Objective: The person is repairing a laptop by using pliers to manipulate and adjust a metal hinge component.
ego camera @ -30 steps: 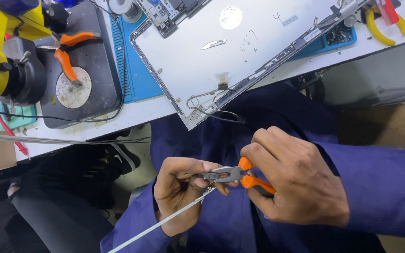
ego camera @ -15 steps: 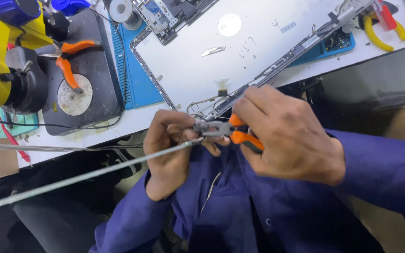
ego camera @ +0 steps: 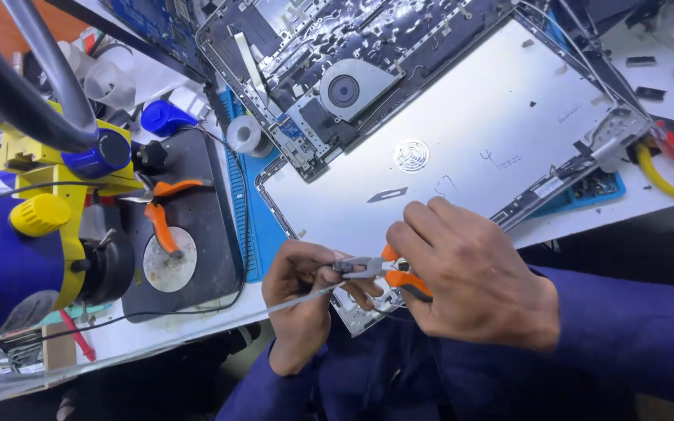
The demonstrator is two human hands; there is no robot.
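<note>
R hand point(ego camera: 473, 277) is wrapped tight round the orange-handled pliers point(ego camera: 380, 269), fingers curled over the rubbery grips, knuckles up. The grey metal nose points left and bites on a thin whitish cable point(ego camera: 157, 343). L hand point(ego camera: 302, 292) pinches that same cable right at the plier tip, thumb & forefinger pressed together on it, other fingers folded under. The cable is flat, pale and ribbon-like; it runs from the pinch down-left, across the bench edge toward the bottom-left corner. All this sits just in front of the person's chest, over the near corner of the silver laptop lid point(ego camera: 462, 125).

The lid is smooth matte metal, rectangular w/ a round embossed mark in the middle, lying flat on a blue ribbed mat point(ego camera: 255, 234). Behind it, touching its far edge, is an opened laptop base point(ego camera: 337, 86) w/ a round grey fan and bare boards. On the left, a black pad point(ego camera: 196, 203) carries a second pair of orange pliers point(ego camera: 161, 214) and a scuffed round metal disc point(ego camera: 169, 269). Further left a blue & yellow stand point(ego camera: 37, 234) w/ grey tubes. Far right: yellow-handled cutters point(ego camera: 665, 175) on the white bench. Sleeves are dark blue cloth.
</note>
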